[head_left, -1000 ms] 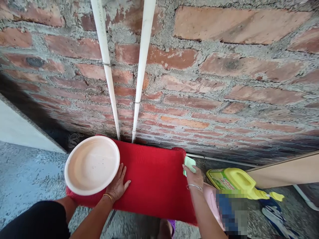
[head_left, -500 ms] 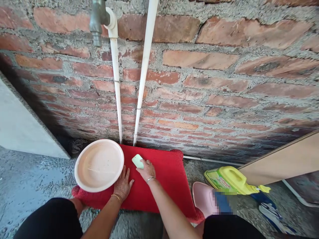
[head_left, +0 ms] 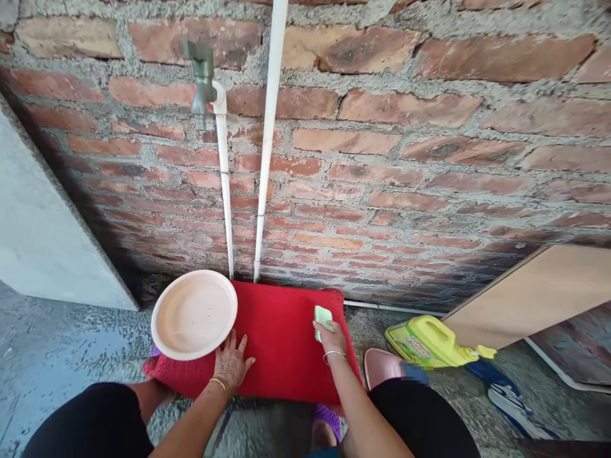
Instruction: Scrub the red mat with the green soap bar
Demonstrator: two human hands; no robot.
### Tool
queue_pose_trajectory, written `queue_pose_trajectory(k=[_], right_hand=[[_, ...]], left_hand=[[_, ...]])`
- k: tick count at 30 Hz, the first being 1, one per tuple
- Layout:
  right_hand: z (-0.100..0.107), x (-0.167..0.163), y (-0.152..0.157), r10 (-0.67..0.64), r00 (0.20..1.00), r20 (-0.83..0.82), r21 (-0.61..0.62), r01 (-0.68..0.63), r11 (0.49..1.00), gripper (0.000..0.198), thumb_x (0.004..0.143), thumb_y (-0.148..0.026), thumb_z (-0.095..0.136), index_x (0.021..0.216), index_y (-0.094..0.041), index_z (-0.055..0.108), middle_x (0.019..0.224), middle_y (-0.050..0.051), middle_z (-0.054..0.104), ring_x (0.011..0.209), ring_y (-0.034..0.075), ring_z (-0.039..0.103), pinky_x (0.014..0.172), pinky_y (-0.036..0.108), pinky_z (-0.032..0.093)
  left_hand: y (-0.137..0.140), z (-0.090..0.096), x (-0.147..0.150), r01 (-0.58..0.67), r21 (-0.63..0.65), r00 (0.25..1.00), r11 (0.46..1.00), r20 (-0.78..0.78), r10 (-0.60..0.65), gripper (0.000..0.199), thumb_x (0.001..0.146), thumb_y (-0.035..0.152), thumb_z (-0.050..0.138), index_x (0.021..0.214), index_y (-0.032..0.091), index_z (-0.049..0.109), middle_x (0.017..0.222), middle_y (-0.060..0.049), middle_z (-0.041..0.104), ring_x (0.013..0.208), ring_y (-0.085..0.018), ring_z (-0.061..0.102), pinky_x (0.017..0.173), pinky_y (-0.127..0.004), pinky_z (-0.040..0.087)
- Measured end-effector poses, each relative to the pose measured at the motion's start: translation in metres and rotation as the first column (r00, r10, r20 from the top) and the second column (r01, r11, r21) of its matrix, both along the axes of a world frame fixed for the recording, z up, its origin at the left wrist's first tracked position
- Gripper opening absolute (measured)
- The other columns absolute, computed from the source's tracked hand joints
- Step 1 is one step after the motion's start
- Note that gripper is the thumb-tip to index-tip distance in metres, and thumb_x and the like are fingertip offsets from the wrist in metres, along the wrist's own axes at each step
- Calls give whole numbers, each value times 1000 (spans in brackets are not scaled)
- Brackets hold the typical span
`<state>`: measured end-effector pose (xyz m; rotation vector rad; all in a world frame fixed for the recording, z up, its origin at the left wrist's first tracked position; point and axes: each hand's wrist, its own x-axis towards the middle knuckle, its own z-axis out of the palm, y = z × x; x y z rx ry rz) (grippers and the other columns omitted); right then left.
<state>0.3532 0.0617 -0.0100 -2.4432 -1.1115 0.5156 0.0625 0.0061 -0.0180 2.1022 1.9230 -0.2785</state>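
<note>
A red cloth, with thick fringed ends, is spread over a low surface in front of me. My left hand lies flat on its left part, fingers spread, close by the rim of the pale basin. That basin stands on the cloth's left end and seems to hold a little water. Near the right end of the cloth, my right hand grips a pale green block with rounded corners. Whether this is a soap bar or a scrubbing brush I cannot make out. The block appears to touch the cloth.
A tap and white pipes run along the brick wall ahead. To the right are a yellow jug, a pink object, a leaning board and a shoe. A pale slab stands left.
My right hand has moved right across the cloth with the green block, from the middle to near the right end. My left hand stays about in place. The view has tilted up slightly.
</note>
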Motion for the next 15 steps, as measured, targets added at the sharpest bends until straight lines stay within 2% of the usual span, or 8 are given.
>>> queue_pose_trajectory(k=[4, 7, 9, 12, 15], right_hand=[[-7, -58, -1, 221, 969, -108, -9, -223, 975, 45, 73, -43, 62, 113, -21, 59, 102, 7, 63, 92, 19, 63, 81, 28, 47], [-4, -84, -4, 411, 911, -30, -63, -412, 909, 45, 73, -42, 63, 116, -27, 58, 106, 5, 60, 97, 21, 61, 83, 30, 45], [2, -86, -5, 498, 867, 30, -125, -491, 862, 47, 73, -41, 64, 118, -29, 58, 110, 6, 59, 99, 23, 60, 83, 32, 44], [14, -66, -6, 512, 855, 81, -207, -488, 848, 49, 72, -39, 65, 119, -29, 57, 110, 7, 58, 101, 23, 58, 85, 33, 43], [24, -26, -14, 356, 932, 73, -224, -333, 916, 50, 71, -39, 66, 118, -27, 58, 109, 7, 59, 100, 23, 59, 86, 33, 43]], left_hand=[[-11, 11, -5, -46, -82, 997, 996, -69, 40, 65, 85, 49, 47, 144, 28, 33, 153, -15, 27, 140, -34, 25, 105, -62, 26], [-15, 14, -7, -135, -152, 987, 979, -106, 120, 69, 82, 47, 51, 145, 31, 27, 155, -14, 22, 141, -36, 21, 96, -66, 34], [-16, 14, -6, -173, -173, 979, 970, -135, 151, 73, 80, 45, 55, 146, 35, 23, 156, -13, 17, 141, -37, 18, 90, -67, 38], [-15, 12, -3, -180, -190, 975, 965, -165, 149, 81, 77, 43, 60, 146, 37, 19, 157, -13, 13, 141, -39, 16, 87, -68, 40], [-13, 10, -1, -173, -217, 977, 961, -165, 139, 84, 76, 42, 61, 147, 34, 18, 157, -15, 14, 141, -41, 15, 86, -69, 41]])
